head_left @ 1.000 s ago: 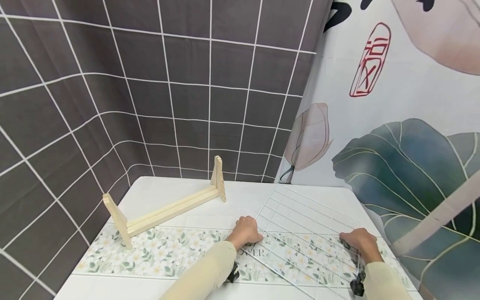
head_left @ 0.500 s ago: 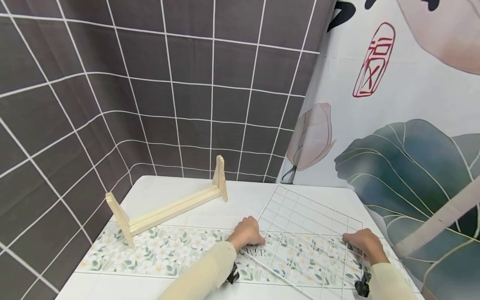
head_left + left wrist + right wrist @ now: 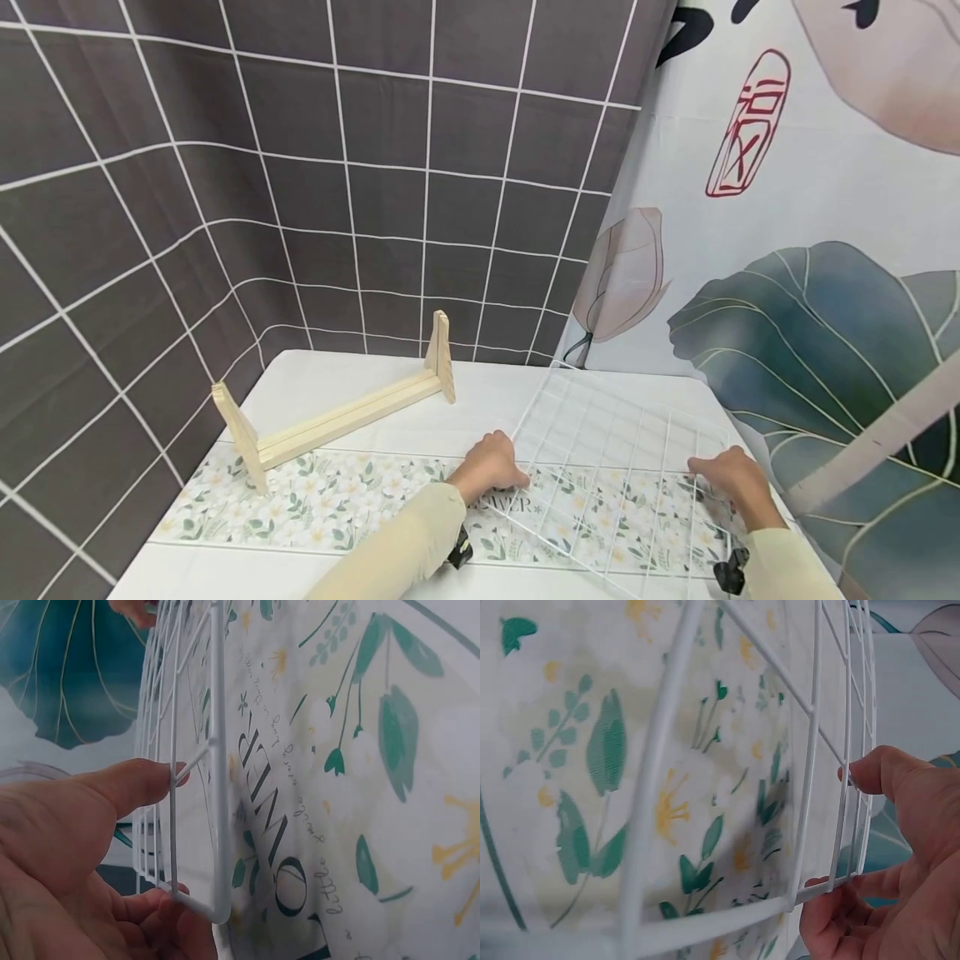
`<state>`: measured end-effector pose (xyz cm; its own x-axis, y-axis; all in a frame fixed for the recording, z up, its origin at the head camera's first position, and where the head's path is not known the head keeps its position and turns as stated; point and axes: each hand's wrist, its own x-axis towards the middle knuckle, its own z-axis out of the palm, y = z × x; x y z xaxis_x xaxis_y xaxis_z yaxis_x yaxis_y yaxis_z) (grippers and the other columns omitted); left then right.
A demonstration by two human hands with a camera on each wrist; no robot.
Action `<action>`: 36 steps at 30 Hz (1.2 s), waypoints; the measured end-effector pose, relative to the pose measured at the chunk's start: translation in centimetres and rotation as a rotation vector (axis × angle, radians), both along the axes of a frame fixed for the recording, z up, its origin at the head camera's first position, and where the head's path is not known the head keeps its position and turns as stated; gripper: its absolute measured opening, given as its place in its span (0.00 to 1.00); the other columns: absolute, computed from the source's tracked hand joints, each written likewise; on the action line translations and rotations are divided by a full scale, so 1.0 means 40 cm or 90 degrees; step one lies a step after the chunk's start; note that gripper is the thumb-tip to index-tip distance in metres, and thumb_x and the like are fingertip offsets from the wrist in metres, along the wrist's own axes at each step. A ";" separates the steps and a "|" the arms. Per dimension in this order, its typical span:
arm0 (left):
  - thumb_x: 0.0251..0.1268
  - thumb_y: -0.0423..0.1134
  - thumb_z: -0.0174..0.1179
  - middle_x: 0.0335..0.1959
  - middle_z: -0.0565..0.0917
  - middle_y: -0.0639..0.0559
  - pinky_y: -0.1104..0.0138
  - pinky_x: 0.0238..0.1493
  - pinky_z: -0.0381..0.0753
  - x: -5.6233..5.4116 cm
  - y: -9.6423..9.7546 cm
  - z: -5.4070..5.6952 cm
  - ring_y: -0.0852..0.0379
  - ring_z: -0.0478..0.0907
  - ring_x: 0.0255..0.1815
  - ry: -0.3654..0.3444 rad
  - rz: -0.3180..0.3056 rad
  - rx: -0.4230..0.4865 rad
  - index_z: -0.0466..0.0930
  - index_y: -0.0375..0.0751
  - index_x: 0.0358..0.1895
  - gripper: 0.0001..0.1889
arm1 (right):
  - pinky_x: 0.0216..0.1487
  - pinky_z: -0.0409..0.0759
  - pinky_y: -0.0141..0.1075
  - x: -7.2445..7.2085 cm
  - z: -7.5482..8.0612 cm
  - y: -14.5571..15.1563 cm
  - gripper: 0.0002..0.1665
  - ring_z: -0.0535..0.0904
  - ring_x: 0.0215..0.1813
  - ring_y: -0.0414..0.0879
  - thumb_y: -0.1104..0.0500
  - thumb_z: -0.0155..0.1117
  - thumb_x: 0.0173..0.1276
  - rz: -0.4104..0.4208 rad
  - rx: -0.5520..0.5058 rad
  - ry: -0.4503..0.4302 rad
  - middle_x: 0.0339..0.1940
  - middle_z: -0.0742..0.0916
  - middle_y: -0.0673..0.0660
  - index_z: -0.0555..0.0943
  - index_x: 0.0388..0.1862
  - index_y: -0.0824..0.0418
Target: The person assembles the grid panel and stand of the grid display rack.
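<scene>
A white wire grid panel point(image 3: 542, 537) is held in both hands over the right half of the table. My left hand point(image 3: 491, 463) grips its left edge; in the left wrist view the thumb lies on the wires and the curled fingers point(image 3: 176, 915) are at the edge rod. At the opposite edge, my right hand point(image 3: 737, 482) pinches the panel between thumb and fingers, as the right wrist view shows with the fingertips point(image 3: 821, 907) under the rod. A pale wooden stand point(image 3: 348, 421), two upright end pieces joined by a grooved bar, sits on the left of the table.
The white table point(image 3: 360, 371) has a floral printed strip point(image 3: 315, 508) with lettering across it. A dark gridded curtain point(image 3: 382, 200) hangs behind and to the left. On the right hangs a leaf-printed cloth point(image 3: 787, 317), with a pale pole point(image 3: 877, 433) slanting before it.
The panel has shifted and tilted slightly, its far corner now a little higher in view. My right hand has moved slightly right. Both hands keep their hold, and the wooden stand stays put.
</scene>
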<state>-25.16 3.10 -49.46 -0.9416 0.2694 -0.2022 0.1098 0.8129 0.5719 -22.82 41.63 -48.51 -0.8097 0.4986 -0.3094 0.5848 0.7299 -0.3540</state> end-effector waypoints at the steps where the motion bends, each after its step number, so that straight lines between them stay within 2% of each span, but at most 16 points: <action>1: 0.46 0.45 0.78 0.31 0.75 0.43 0.55 0.36 0.79 -0.001 0.000 0.000 0.48 0.72 0.29 0.001 0.003 0.003 0.72 0.36 0.30 0.23 | 0.51 0.83 0.60 -0.001 0.004 0.001 0.56 0.74 0.51 0.72 0.43 0.62 0.67 0.006 0.000 0.003 0.60 0.67 0.84 0.53 0.70 0.86; 6: 0.46 0.46 0.79 0.34 0.75 0.40 0.52 0.38 0.81 -0.001 0.001 0.004 0.47 0.73 0.31 0.004 0.014 0.009 0.74 0.27 0.42 0.30 | 0.57 0.80 0.63 -0.003 0.019 0.002 0.59 0.70 0.60 0.78 0.43 0.62 0.67 0.027 0.006 0.028 0.67 0.61 0.86 0.48 0.73 0.88; 9: 0.46 0.46 0.79 0.35 0.76 0.38 0.52 0.40 0.82 0.003 -0.001 0.003 0.47 0.74 0.32 0.008 0.020 0.003 0.74 0.24 0.49 0.34 | 0.67 0.72 0.67 -0.004 0.021 0.000 0.61 0.63 0.67 0.81 0.44 0.62 0.67 0.033 0.008 0.042 0.71 0.57 0.86 0.45 0.74 0.87; 11: 0.46 0.46 0.79 0.36 0.77 0.38 0.51 0.41 0.83 0.005 -0.002 0.002 0.47 0.74 0.32 0.013 0.023 -0.004 0.74 0.23 0.50 0.35 | 0.70 0.67 0.68 -0.006 0.025 -0.002 0.61 0.59 0.70 0.82 0.44 0.63 0.67 0.031 0.003 0.056 0.73 0.56 0.86 0.44 0.75 0.86; 15: 0.46 0.46 0.78 0.37 0.76 0.38 0.51 0.42 0.83 0.005 -0.003 0.003 0.46 0.74 0.34 0.035 0.025 -0.029 0.74 0.26 0.47 0.32 | 0.68 0.68 0.69 -0.013 0.037 -0.006 0.62 0.61 0.69 0.82 0.44 0.65 0.66 0.025 0.006 0.085 0.72 0.58 0.87 0.44 0.76 0.84; 21: 0.48 0.46 0.78 0.38 0.75 0.38 0.49 0.44 0.82 0.001 -0.002 0.009 0.43 0.76 0.39 0.048 0.043 -0.052 0.73 0.26 0.47 0.32 | 0.65 0.71 0.70 -0.024 0.055 -0.016 0.59 0.64 0.67 0.82 0.45 0.68 0.65 0.018 0.022 0.145 0.68 0.64 0.87 0.50 0.75 0.83; 24: 0.48 0.46 0.78 0.39 0.75 0.37 0.49 0.43 0.83 0.000 0.000 0.010 0.42 0.76 0.40 0.058 0.049 -0.050 0.73 0.25 0.48 0.33 | 0.66 0.70 0.70 -0.028 0.066 -0.021 0.59 0.62 0.68 0.82 0.46 0.68 0.65 0.010 0.031 0.161 0.69 0.63 0.87 0.50 0.75 0.83; 31: 0.49 0.48 0.78 0.41 0.75 0.37 0.52 0.42 0.84 -0.001 0.008 0.010 0.41 0.78 0.45 0.109 0.074 -0.063 0.71 0.23 0.54 0.38 | 0.69 0.64 0.72 -0.033 0.098 -0.032 0.61 0.55 0.73 0.82 0.47 0.66 0.66 -0.004 0.026 0.195 0.73 0.58 0.86 0.42 0.79 0.79; 36: 0.51 0.49 0.77 0.42 0.75 0.37 0.52 0.43 0.85 0.002 0.011 0.020 0.40 0.78 0.48 0.139 0.085 -0.062 0.69 0.22 0.57 0.40 | 0.71 0.62 0.71 -0.040 0.125 -0.042 0.59 0.55 0.75 0.80 0.50 0.65 0.66 -0.018 0.025 0.233 0.74 0.58 0.85 0.42 0.80 0.76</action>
<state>-25.07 3.54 -48.65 -0.9916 0.1287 -0.0095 0.1096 0.8788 0.4644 -24.43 39.96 -43.51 -0.8493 0.5277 0.0179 0.4443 0.7327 -0.5155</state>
